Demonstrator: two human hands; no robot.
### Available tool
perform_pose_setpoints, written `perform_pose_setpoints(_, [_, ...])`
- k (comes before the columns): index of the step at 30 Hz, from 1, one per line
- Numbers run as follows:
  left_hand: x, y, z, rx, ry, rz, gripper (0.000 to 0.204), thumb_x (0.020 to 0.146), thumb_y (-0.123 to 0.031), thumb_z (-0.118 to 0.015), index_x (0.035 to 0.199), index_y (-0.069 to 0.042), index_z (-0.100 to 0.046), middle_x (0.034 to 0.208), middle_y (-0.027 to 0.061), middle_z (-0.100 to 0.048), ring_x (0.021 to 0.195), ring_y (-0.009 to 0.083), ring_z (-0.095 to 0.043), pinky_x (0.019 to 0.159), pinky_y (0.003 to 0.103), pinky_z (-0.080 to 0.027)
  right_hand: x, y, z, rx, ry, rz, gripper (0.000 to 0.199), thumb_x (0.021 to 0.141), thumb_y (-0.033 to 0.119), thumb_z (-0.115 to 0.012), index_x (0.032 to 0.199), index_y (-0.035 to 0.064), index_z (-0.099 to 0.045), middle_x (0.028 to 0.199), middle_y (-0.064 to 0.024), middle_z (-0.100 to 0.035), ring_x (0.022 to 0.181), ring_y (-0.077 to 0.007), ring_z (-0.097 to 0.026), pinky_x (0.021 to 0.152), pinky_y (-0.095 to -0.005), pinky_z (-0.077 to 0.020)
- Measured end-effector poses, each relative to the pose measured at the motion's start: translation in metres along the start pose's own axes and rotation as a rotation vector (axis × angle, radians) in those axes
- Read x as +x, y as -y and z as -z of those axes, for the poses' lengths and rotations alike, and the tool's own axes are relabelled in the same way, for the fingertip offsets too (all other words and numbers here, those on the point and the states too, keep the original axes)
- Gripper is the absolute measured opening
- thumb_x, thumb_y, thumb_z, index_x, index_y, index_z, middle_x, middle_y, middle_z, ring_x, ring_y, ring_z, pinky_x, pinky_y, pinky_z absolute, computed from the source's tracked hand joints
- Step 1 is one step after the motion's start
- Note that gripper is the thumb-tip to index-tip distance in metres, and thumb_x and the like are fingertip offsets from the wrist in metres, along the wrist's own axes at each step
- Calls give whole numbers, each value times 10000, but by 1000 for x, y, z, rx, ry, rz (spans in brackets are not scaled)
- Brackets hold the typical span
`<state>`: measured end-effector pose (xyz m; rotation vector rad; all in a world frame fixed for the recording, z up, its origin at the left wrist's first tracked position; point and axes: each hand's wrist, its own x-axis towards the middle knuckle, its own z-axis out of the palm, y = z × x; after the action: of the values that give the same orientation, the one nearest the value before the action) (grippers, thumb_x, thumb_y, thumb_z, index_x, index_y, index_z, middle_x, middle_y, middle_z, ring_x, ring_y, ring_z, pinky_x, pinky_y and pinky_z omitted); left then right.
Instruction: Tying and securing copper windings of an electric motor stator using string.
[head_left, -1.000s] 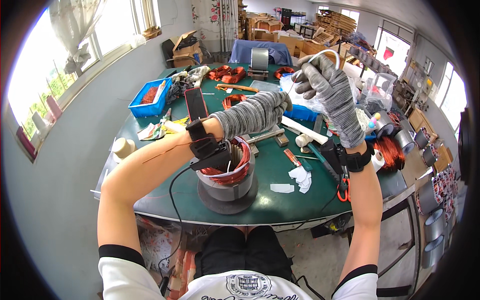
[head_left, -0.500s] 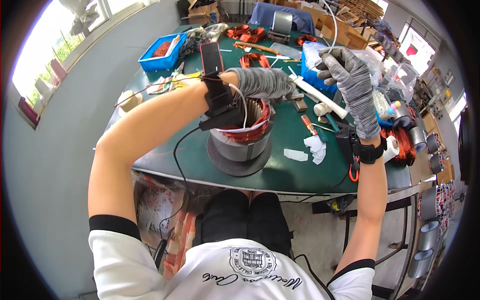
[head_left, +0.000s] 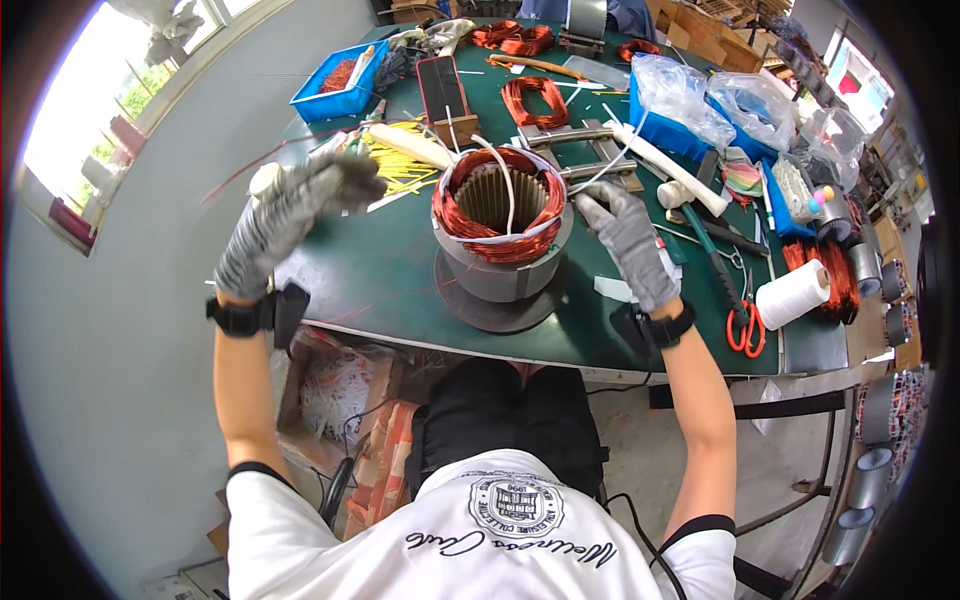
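Note:
In front of me a motor stator (head_left: 500, 270) with copper windings (head_left: 505, 245) around its rim stands upright on a dark round base (head_left: 490, 320). A white sleeve (head_left: 500, 165) arches out of its bore. My right hand (head_left: 630, 245), in a grey glove, is at the stator's right side, fingers pinched on a second thin white sleeve (head_left: 620, 155) that curves up and away. Left of the stator, apart from it, is my gloved left hand (head_left: 310, 210); motion smears its fingers, so whether it holds anything is unclear.
Behind the stator are a phone (head_left: 441, 90) on a wooden stand, yellow strips (head_left: 405, 160) and a copper coil (head_left: 533, 103). A blue tray (head_left: 340, 85) stands back left. Red-handled scissors (head_left: 745, 330), a hammer (head_left: 705, 240) and a white thread spool (head_left: 793, 296) lie right.
My left hand has swung from over the stator to its left. My right hand has come down from its raised position to the stator's right side, bringing the white sleeve lower.

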<state>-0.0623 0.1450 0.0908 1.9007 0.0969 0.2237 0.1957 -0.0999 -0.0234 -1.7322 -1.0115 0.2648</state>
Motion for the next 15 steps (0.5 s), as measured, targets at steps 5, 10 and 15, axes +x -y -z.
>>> perform_pose_setpoints(5, [-17, 107, -40, -32, -83, 47, 460, 928, -219, -429, 1322, 7, -356, 1317, 149, -423, 1190, 236, -443, 1011, 354, -355, -77, -12, -52, -56, -98, 1, 553, 858, 173, -492, 1328, -32, -285, 1264, -277, -390, 1186, -415, -363, 1022, -403, -290])
perform_pose_setpoints(10, [12, 159, -126, -166, -295, -36, 687, 837, -37, -432, 1432, -57, -90, 1443, 72, -222, 1257, 171, -338, 1031, 281, -278, -103, -7, -85, -83, -118, 36, 651, 841, 143, -507, 1373, -48, -185, 1350, -287, -284, 1282, -399, -262, 1078, -382, -201])
perform_pose_setpoints(15, [-4, 145, -142, -404, -340, -41, 749, 756, 29, -355, 1443, -105, -89, 1425, 54, -235, 1175, 105, -364, 900, 192, -342, -81, -20, -56, 15, -28, 63, 610, 838, 127, -490, 1367, -33, -231, 1350, -267, -313, 1274, -363, -301, 1062, -364, -240])
